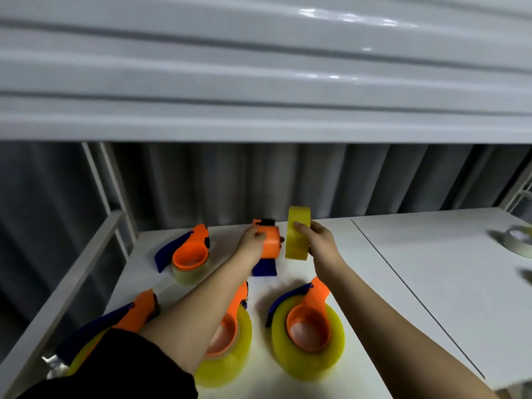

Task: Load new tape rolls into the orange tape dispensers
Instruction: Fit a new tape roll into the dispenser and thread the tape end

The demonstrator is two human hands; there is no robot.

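My left hand (pixel 251 240) grips an orange tape dispenser (pixel 269 240) with a blue handle, held upright at the back of the white table (pixel 417 269). My right hand (pixel 315 236) holds a yellow tape roll (pixel 296 246) on edge just right of that dispenser, a small gap between them. Closer to me lie several loaded dispensers: one with a clear roll at the back left (pixel 188 254), one at the front right (pixel 308 326), one under my left forearm (pixel 230 341), and one at the front left (pixel 121 321).
A pale tape roll (pixel 518 240) lies at the table's right edge. A white metal frame rail (pixel 72 283) borders the table on the left. A white shelf (pixel 259 67) hangs overhead, and grey curtain covers the back.
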